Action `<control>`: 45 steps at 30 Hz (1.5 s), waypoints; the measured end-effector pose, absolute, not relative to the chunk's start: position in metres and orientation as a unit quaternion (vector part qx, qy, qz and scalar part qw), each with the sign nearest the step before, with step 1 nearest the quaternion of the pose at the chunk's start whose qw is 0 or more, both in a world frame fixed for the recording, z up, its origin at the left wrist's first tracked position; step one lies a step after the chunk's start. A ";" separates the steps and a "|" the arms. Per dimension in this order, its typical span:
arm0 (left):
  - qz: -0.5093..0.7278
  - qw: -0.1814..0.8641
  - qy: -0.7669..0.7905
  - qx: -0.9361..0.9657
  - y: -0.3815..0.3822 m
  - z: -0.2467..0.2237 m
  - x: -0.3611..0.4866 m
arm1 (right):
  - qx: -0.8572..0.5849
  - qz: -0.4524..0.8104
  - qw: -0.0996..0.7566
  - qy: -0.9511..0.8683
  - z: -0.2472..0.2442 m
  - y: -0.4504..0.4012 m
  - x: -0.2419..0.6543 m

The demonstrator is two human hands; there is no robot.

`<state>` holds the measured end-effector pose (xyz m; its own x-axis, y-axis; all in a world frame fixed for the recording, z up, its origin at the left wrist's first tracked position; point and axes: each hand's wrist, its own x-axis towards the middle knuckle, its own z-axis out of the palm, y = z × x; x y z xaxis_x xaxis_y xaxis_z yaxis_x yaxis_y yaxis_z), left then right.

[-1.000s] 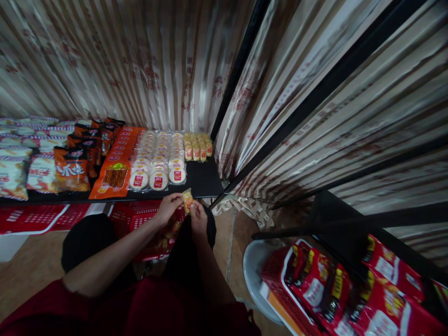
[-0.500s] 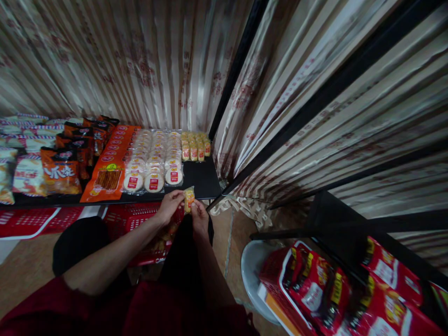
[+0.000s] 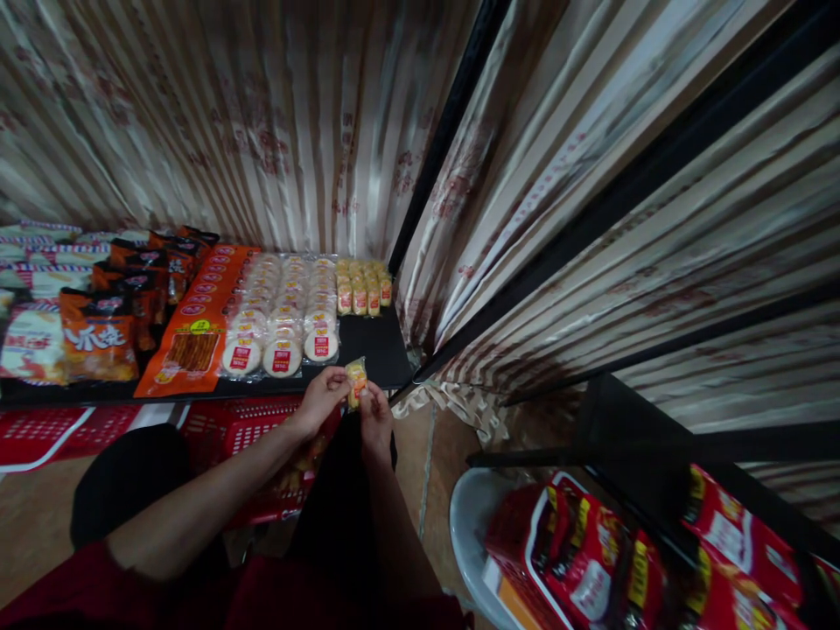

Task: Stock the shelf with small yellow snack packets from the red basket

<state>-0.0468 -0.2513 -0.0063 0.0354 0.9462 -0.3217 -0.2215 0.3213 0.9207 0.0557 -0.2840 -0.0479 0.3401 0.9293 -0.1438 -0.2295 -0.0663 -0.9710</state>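
Between my two hands is a small yellow wrapped snack pack (image 3: 355, 381) with an orange-red label. My left hand (image 3: 324, 395) pinches its left side, and my right hand (image 3: 376, 416) grips its lower right edge. The pack is upright, just before the front edge of the black shelf (image 3: 368, 343). Rows of similar yellow snack packs (image 3: 360, 297) stand at the shelf's right end. To their left lie rows of round white crackers in clear wrap (image 3: 283, 356), with red labels.
Further left are a flat orange snack packet (image 3: 194, 343), orange-black bags (image 3: 100, 337) and white bags (image 3: 34, 343). Below the shelf sits a red basket (image 3: 246, 429). At lower right are a grey basin (image 3: 465, 516), another red basket (image 3: 518, 534) with red packets, and black rack bars (image 3: 591, 227).
The view has shifted slightly, so the shelf goods sit a little lower and further left. Both hands still hold the yellow pack in nearly the same pose.
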 end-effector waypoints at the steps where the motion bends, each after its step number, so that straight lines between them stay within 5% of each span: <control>1: 0.469 0.623 0.515 0.356 -0.250 -0.007 -0.045 | -0.560 0.471 0.604 -0.315 -0.048 -0.282 0.056; 9: 0.483 0.546 0.536 0.426 -0.233 -0.018 -0.039 | -0.575 0.422 0.579 -0.394 -0.046 -0.272 0.059; 21: 0.489 0.500 0.542 0.465 -0.206 -0.015 -0.024 | -0.689 0.164 0.459 -0.537 -0.046 -0.249 0.071; 45: 0.427 0.409 0.604 0.534 -0.161 -0.036 -0.002 | -0.704 0.039 0.425 -0.567 -0.062 -0.209 0.079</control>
